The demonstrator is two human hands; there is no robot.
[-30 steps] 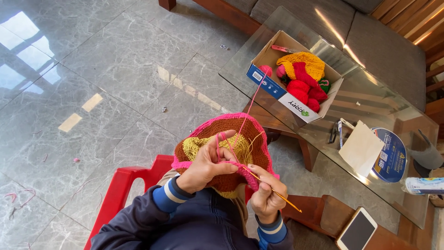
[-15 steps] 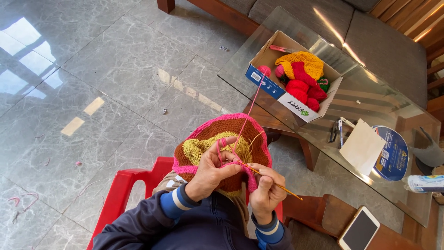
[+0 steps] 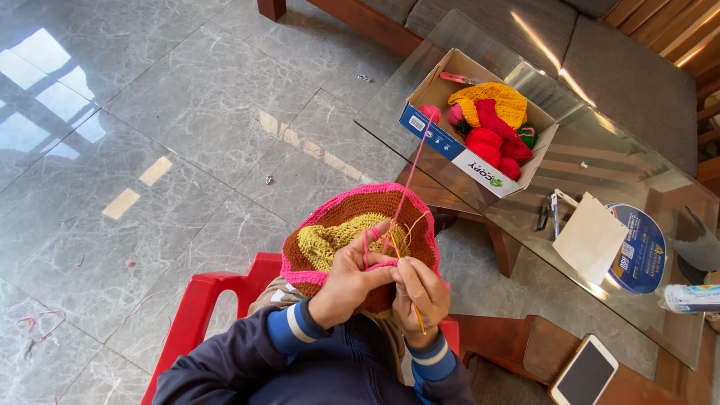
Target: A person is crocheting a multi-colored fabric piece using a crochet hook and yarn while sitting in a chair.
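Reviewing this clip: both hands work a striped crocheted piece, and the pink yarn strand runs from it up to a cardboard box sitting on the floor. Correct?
Not quite. The cardboard box sits on the glass table, not the floor, as the head view shows. The rest stands: left hand and right hand work the striped crocheted piece, and the pink yarn strand runs to that box.

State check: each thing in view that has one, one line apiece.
Left hand: gripping the crocheted piece, pink yarn over a finger.
Right hand: closed on the crochet hook.
Crochet hook: held, tip hidden in the work.
Crocheted piece: unfinished, held up over the lap.
Pink yarn: strung from box to hands.
Cardboard box: open, holding yarn.
Phone: screen dark, face up.
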